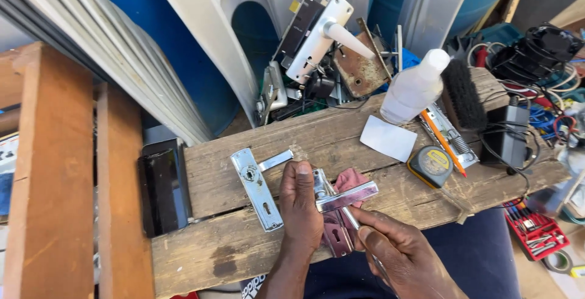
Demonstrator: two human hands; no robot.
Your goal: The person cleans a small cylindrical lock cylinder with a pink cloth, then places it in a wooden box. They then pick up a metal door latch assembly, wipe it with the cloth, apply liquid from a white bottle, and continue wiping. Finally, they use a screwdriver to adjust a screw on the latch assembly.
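My left hand (303,204) grips a chrome door-handle plate with its lever (346,196) over a pink cloth (348,179) on the wooden board (207,256). My right hand (396,250) holds a thin metal tool (351,218) whose tip meets the plate below the lever. A second chrome handle plate (256,188) with a keyhole lies flat on the board just left of my left hand, its lever pointing right.
A black phone-like slab (163,183) sits at the board's left end. On the right lie a white card (389,138), tape measure (431,165), orange pencil (443,142), white plastic bottle (414,87), black brush (463,95) and charger (506,134). Lock parts (317,43) pile up behind.
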